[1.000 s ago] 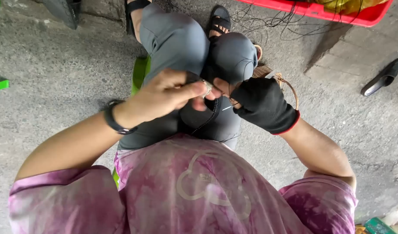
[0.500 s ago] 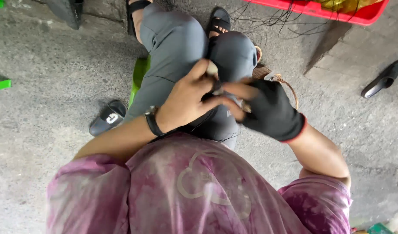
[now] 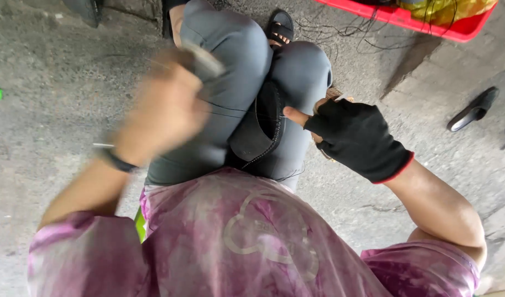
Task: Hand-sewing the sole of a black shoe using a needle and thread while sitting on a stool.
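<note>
I see my right hand (image 3: 358, 138), in a black fingerless glove, pinching the edge of a black shoe piece (image 3: 259, 129) that is clamped between my knees (image 3: 263, 60), thumb pressed against its upper rim. My left hand (image 3: 164, 110) is raised up and away to the left of it, closed around a small greyish tool (image 3: 204, 59); the blur is heavy, so I can only guess it is an awl or needle handle. A thin thread (image 3: 230, 108) seems to run from that hand back to the shoe piece.

What worries me: the pull is fast and hard, and if the thread snaps or slips free the left hand could jerk off uncontrolled. The right thumb sits bare just beside the seam, so a returning point could jab it. The shoe piece is held only by knee pressure, and a strong tug could drag it out.

Compared with half a second ago, the left hand has left the shoe piece, where both hands were bunched together, and swung up to the left. The right hand has stayed at the edge, and the view has tipped a little.
</note>
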